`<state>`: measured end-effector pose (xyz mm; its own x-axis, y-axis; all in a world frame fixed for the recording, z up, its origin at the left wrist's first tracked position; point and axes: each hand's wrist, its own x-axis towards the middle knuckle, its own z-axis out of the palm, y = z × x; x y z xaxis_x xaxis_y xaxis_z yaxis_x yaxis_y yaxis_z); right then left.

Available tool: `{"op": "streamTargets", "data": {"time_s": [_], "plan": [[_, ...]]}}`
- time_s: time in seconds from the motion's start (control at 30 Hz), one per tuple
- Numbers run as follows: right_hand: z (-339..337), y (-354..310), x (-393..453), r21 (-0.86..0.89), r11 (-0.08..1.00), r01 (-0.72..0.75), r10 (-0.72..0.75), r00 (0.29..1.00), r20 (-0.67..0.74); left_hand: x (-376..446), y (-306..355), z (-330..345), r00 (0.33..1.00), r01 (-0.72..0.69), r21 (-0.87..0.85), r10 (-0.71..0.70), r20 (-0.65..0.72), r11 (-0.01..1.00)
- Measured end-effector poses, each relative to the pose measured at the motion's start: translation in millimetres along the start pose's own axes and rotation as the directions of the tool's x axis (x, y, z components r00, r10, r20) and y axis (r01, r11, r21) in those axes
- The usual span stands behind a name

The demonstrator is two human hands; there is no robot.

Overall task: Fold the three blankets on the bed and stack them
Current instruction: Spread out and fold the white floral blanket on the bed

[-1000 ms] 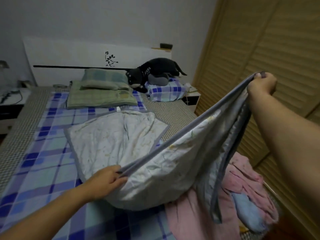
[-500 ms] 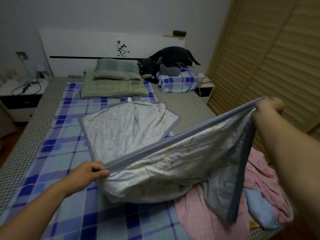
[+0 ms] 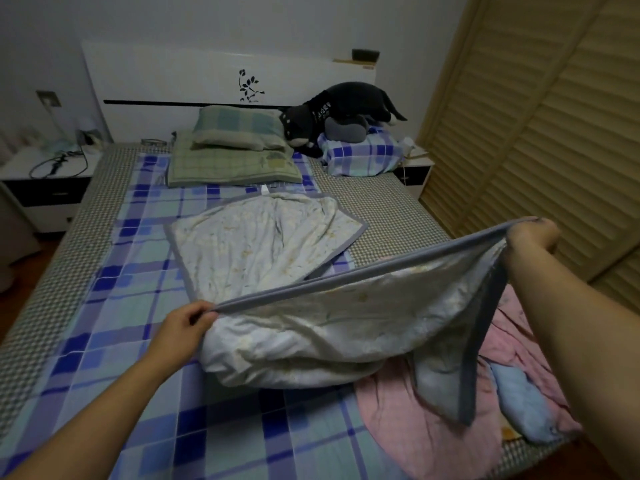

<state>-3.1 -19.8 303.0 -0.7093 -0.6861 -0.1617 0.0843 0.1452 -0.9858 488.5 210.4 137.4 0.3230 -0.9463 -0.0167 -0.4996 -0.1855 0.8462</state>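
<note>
Lowered since a second ago, the right hand (image 3: 531, 235) now holds its end of the grey-bordered edge nearer bed height, out past the pink blanket (image 3: 408, 420), where before it was raised well above it. The left hand (image 3: 185, 327) has slid outward, away from that pink blanket, so the grey edge runs longer and tauter between the two hands. The camera view has also shifted, showing more of the bedside table (image 3: 41, 181).

Both hands are clamped on the floral blanket (image 3: 311, 327): the left pinches the doubled grey edge, fingers curled over it, and the right grips the far end, though its fingers are blurred and I cannot tell how many layers it holds. The hands are well apart. Part of this blanket lies spread flat on the checked bedsheet (image 3: 104, 341), beyond the pink blanket towards the pillows (image 3: 235, 147); the lifted half sags between the hands and one corner hangs over the pink blanket. A pale blue blanket (image 3: 519, 403) lies bunched on the pink one.

To fold well, I judge the taut edge should be carried forward and laid onto the flat half's far border, keeping both ends level so the corners meet. The dangling corner needs lifting clear of the pink blanket first, or it may drag and crease the fold.
</note>
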Motion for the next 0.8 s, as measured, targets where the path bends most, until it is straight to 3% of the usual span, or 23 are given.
{"op": "streamTargets", "data": {"time_s": [0.07,0.1,0.13,0.2,0.27,0.33,0.37,0.4,0.43,0.6,0.7,0.8], "plan": [[15,-18,-17,-0.08,0.989,0.123,-0.125,0.992,-0.031,-12,36,7,0.987,-0.117,-0.02,0.118,0.108,0.993],[25,-28,-36,-0.215,0.934,0.285,-0.278,0.958,0.064,-18,59,11,0.963,-0.195,-0.004,0.192,0.191,0.981],[34,-39,-63,-0.274,0.833,0.48,-0.419,0.872,0.251,-25,85,15,0.923,-0.282,0.0,0.271,0.274,0.959],[36,-47,-129,-0.175,0.647,0.743,-0.468,0.567,0.677,-36,135,21,0.815,-0.446,-0.046,0.427,0.392,0.894],[23,-37,-190,-0.04,0.519,0.854,-0.218,0.177,0.96,-46,173,24,0.712,-0.566,-0.098,0.545,0.443,0.819],[8,-12,-230,0.058,0.54,0.84,0.091,-0.127,0.988,-53,190,25,0.658,-0.605,-0.167,0.607,0.445,0.778],[1,7,-237,0.073,0.579,0.812,0.164,-0.203,0.965,-54,191,25,0.653,-0.609,-0.192,0.624,0.43,0.77],[-6,25,-240,0.056,0.613,0.788,0.199,-0.223,0.954,-55,188,25,0.662,-0.606,-0.197,0.626,0.413,0.77],[-12,40,-238,0.024,0.618,0.785,0.215,-0.198,0.956,-54,182,25,0.681,-0.598,-0.18,0.614,0.399,0.781],[-37,83,-230,-0.068,0.666,0.742,0.089,0.012,0.996,-56,148,44,0.722,-0.572,-0.095,0.555,0.412,0.815],[-46,85,-232,-0.037,0.501,0.865,-0.049,0.071,0.996,-53,140,58,0.762,-0.482,-0.107,0.476,0.438,0.87],[-54,70,-236,0.014,0.307,0.952,-0.163,0.038,0.986,-47,136,65,0.734,-0.455,-0.096,0.434,0.522,0.885]]}}
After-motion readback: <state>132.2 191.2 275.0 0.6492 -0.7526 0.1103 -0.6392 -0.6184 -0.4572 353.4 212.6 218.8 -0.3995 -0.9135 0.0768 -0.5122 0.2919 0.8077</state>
